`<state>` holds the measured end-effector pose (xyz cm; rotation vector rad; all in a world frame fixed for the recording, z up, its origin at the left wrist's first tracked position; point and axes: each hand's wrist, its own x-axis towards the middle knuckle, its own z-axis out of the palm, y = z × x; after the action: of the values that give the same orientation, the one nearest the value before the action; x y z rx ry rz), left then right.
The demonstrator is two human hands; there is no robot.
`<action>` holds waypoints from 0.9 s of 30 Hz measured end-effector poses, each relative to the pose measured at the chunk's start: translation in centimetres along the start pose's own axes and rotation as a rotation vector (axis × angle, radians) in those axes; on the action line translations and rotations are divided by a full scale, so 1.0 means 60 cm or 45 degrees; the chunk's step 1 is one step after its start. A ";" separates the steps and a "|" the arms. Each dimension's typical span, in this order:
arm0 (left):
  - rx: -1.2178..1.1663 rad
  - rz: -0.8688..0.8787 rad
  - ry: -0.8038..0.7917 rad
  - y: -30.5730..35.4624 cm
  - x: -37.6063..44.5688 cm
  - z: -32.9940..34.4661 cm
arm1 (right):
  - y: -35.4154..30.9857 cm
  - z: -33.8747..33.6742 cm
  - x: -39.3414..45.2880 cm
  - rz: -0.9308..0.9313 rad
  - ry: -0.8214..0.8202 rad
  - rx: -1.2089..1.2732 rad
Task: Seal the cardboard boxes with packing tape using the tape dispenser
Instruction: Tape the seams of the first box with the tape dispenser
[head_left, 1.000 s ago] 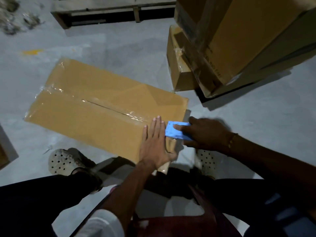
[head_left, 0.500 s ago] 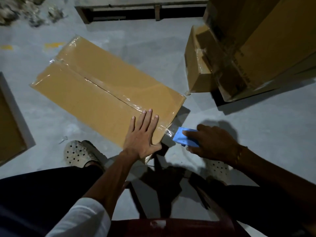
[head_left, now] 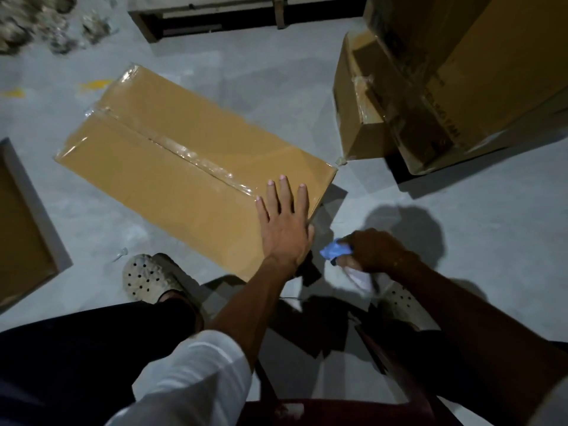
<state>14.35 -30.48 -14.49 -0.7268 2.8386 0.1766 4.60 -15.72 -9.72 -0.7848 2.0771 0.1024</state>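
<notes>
A long flat cardboard box [head_left: 159,167] lies on the grey floor, with a strip of clear tape [head_left: 196,158] running along its centre seam. My left hand [head_left: 284,222] lies flat with straight fingers on the box's near end, by the tape's end. Just right of that end and below the box's top, my right hand [head_left: 376,250] grips the blue tape dispenser [head_left: 335,250], which is blurred. Something white shows under the right hand.
Stacked cardboard boxes [head_left: 445,75] stand at the back right, a smaller box [head_left: 359,96] in front of them. Another box edge [head_left: 27,226] is at the left. A wooden pallet [head_left: 233,16] lies at the back. My two shoes and a dark red stool edge are below.
My right hand has pulled the dispenser off the box's near end, down and toward me. My left hand stays pressed on the box end. The view has shifted.
</notes>
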 end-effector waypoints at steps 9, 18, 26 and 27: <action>-0.486 -0.028 0.080 -0.193 0.035 -0.068 | -0.012 -0.044 -0.058 -0.113 0.263 1.603; -0.202 -0.677 0.180 -0.585 0.119 -0.114 | -0.149 0.009 -0.033 -0.301 0.228 1.907; -0.316 -0.710 0.074 -0.744 0.182 -0.101 | -0.213 0.005 0.039 -0.303 0.397 1.788; -0.352 -0.694 0.110 -0.749 0.178 -0.100 | -0.213 -0.005 0.048 -0.285 0.412 1.789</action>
<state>26.01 -75.58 -14.00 -1.5609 2.5941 0.4589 10.44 -27.46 -9.06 -0.1079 1.7190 -1.5051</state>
